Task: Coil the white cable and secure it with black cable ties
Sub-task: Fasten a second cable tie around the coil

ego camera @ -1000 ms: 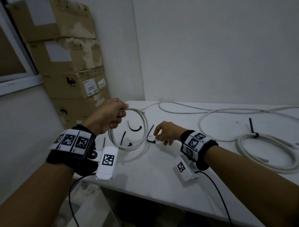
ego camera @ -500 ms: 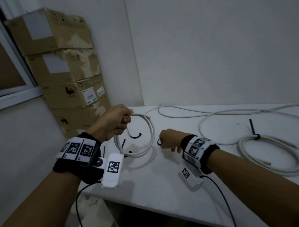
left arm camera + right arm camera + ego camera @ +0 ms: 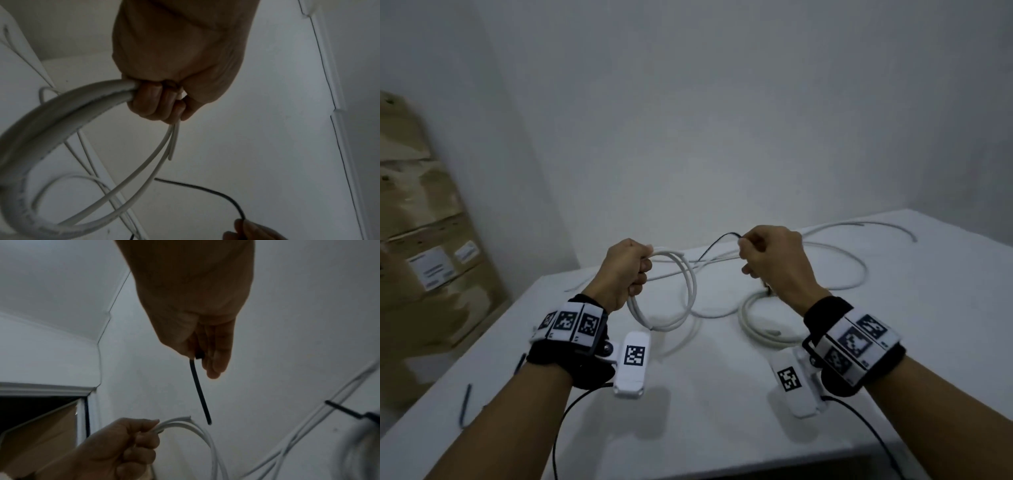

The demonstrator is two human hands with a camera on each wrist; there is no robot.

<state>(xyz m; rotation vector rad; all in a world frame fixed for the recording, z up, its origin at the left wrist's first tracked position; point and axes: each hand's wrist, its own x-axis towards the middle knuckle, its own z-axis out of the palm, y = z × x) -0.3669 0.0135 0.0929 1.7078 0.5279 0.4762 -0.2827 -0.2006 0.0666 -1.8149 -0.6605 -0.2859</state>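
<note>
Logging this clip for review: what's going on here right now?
A person is bundling cable over a white table. The left hand grips a small coil of white cable, lifted off the table. The right hand pinches a black cable tie, not yet around the coil. Another coil, already tied, lies on the table.

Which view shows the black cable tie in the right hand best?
Right wrist: the cable tie hangs full length below the right hand. The head view shows a thin arc, the left wrist view a dim curve.
</note>
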